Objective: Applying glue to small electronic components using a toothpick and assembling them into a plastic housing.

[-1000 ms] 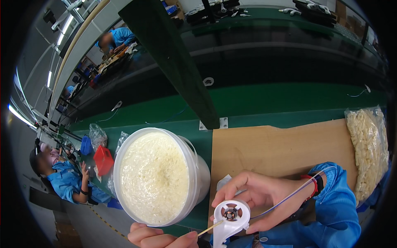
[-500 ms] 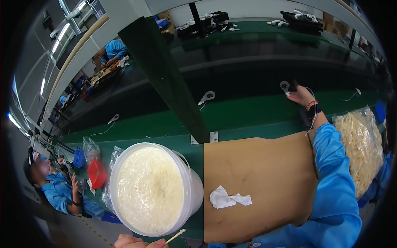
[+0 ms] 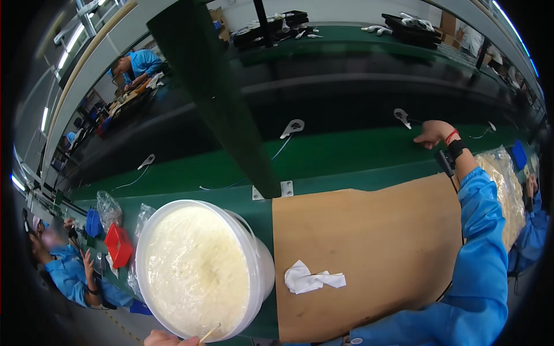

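At the lower edge my left hand point(image 3: 167, 338) is closed around a thin wooden stick point(image 3: 210, 333). The stick's tip is at the near rim of a large white bucket point(image 3: 265, 271), filled with a creamy, glossy, pale mass point(image 3: 196, 271). My right arm reaches far out to the right. There my right hand point(image 3: 435, 133), fingers pointing left and partly bent, hovers by the belt's near edge with nothing visible in it. Just left of it a white, flat, round-headed part point(image 3: 401, 117) lies on the dark belt, apart from the fingers.
A brown cardboard sheet point(image 3: 369, 230) bears a crumpled white cloth point(image 3: 311, 278). More white parts with cables, such as one point(image 3: 292, 128), lie along the conveyor point(image 3: 346, 98). A green post point(image 3: 231, 109) rises behind the bucket. Co-workers point(image 3: 63, 265) sit left; a filled plastic bag point(image 3: 508, 196) stands right.
My right hand has come away from the white part, which now lies on the belt, and its cable no longer hangs over my wrist. My left hand and the stick have shifted slightly left.
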The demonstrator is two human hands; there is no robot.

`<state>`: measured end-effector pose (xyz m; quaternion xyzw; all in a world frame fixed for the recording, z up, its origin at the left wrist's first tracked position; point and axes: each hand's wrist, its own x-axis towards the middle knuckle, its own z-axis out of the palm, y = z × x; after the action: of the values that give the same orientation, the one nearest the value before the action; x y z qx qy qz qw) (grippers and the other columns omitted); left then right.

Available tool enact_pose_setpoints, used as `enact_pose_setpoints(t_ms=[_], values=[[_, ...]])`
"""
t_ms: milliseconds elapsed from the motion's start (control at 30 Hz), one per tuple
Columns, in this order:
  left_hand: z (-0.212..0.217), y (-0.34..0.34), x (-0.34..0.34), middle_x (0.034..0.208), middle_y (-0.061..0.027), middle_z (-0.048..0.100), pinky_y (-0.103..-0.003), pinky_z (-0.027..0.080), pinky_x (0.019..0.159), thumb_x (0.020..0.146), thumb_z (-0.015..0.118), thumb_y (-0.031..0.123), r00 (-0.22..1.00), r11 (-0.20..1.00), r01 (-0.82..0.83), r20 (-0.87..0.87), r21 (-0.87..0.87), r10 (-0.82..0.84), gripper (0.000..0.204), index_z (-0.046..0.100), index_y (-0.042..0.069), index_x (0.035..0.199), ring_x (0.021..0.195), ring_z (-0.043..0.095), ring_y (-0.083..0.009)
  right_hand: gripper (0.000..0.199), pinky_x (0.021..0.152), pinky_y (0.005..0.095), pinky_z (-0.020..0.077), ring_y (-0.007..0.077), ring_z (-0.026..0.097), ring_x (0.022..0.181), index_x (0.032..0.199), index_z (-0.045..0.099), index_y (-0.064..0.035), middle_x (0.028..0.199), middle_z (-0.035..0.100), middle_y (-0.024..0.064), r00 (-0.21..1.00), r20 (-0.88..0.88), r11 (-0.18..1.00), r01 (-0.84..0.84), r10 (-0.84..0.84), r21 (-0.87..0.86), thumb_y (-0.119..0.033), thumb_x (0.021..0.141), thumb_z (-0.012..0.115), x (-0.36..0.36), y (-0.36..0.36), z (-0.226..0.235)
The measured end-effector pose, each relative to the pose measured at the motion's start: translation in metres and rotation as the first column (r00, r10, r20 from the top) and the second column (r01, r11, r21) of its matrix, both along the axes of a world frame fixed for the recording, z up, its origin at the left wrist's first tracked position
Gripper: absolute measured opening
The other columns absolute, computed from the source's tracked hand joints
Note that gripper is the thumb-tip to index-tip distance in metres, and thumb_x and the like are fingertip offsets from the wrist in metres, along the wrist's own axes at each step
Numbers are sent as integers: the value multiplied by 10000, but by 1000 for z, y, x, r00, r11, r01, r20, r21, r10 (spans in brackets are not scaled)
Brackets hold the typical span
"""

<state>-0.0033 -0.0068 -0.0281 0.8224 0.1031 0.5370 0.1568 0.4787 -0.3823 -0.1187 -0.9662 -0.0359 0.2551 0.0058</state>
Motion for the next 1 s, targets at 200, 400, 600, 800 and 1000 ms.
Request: enact_pose_setpoints(t_ms=[200,400,600,800,1000], values=[[5,-2,-4,798,-114,545,-366,401,764,767,643,-49,985,988,-145,-96,-45,140,43,633,-45,809,815,497,-252,425,902,379,476,361,637,944,1085,624,32,999,668,217,818,462,754,-534,344,383,-330,863,624,-6,162,-35],[21,4,-14,819,-111,589,-371,413,790,751,643,-63,906,967,-250,-362,-42,219,102,662,-14,839,833,518,-270,668,1028,392,398,386,486,1205,1381,367,44,1336,475,258,670,641,662,-677,374,322,-263,848,627,13,250,-96],[19,9,-22,791,-91,573,-363,408,789,721,679,-51,896,966,-260,-374,-7,239,128,676,13,831,832,513,-269,469,958,383,454,370,567,1071,1177,593,-8,1139,601,214,744,566,574,-652,355,496,-263,793,677,-2,256,-80],[23,9,-22,755,-74,525,-360,399,762,642,718,-39,864,977,-203,-458,61,209,203,689,44,826,802,490,-266,404,859,273,491,181,624,968,1139,596,39,1035,637,134,890,377,478,-455,255,751,-79,765,692,-45,228,-43],[23,11,-20,755,-63,502,-357,380,737,609,736,-17,854,985,-136,-493,103,169,227,692,57,818,782,483,-252,500,916,255,452,123,564,1050,1270,505,43,1147,583,73,935,137,-13,-141,328,990,-13,789,629,-127,205,10]])
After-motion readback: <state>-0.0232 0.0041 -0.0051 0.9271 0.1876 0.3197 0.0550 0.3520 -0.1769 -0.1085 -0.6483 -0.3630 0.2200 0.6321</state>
